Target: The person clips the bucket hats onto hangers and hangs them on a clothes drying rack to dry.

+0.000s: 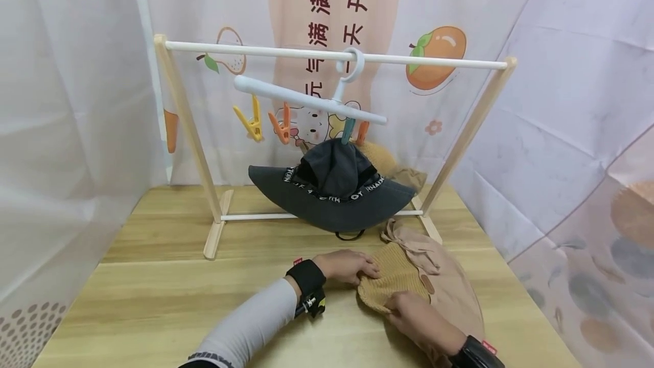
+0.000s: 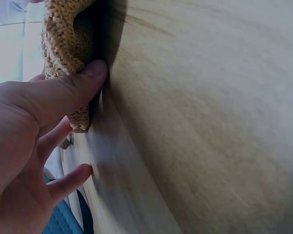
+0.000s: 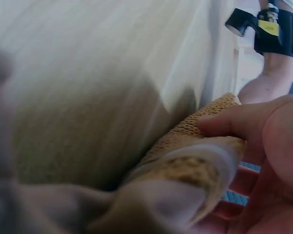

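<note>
A tan sun hat (image 1: 452, 277), with a wide cloth brim and a yellowish woven part (image 1: 395, 271), lies on the table at the front right. My left hand (image 1: 347, 266) pinches the far-left edge of the woven part. In the left wrist view, its thumb (image 2: 90, 78) lies over the woven rim, with the other fingers behind. On the near side, my right hand (image 1: 421, 317) grips the same woven part between thumb and fingers. Through the right wrist view, the woven fabric (image 3: 185, 131) appears folded under the thumb, with blurred tan cloth in front.
A rack (image 1: 230, 49) with wooden legs stands behind the hands. Its pale blue hanger (image 1: 306, 98) carries a yellow clip (image 1: 250, 121), orange clips (image 1: 281, 124) and a teal clip (image 1: 348, 130). A dark grey brimmed hat (image 1: 332, 203) hangs there, partly covering another yellowish hat (image 1: 378, 158).
</note>
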Available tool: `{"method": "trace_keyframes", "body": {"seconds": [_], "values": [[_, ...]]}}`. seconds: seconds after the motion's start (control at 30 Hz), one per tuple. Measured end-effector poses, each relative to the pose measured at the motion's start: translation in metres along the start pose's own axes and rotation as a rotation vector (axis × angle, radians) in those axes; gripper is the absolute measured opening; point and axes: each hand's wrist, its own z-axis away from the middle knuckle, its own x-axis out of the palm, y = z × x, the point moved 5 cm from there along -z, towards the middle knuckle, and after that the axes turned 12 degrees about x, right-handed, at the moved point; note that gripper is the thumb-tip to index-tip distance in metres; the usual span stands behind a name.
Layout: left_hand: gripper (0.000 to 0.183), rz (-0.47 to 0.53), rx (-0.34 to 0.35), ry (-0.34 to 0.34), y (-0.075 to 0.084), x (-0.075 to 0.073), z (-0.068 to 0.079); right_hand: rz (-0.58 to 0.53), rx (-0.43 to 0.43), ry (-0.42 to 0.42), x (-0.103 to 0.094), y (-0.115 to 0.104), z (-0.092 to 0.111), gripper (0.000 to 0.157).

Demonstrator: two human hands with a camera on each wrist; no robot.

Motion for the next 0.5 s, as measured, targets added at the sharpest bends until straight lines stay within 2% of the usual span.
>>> {"method": "trace_keyframes", "body": {"seconds": [0.17,0.4,0.5], "values": [[0.047,0.019,0.010,0.007,0.000,0.001,-0.001,-0.067,0.049,-0.087,-0.002,0.000,0.003,0.032],[0.054,-0.016,0.039,0.035,0.002,0.001,0.003,-0.135,0.032,-0.121,-0.012,-0.004,0.003,0.037],[0.056,0.016,0.041,0.060,0.001,0.002,0.007,-0.187,0.014,-0.148,-0.016,-0.006,0.003,0.041]]}}
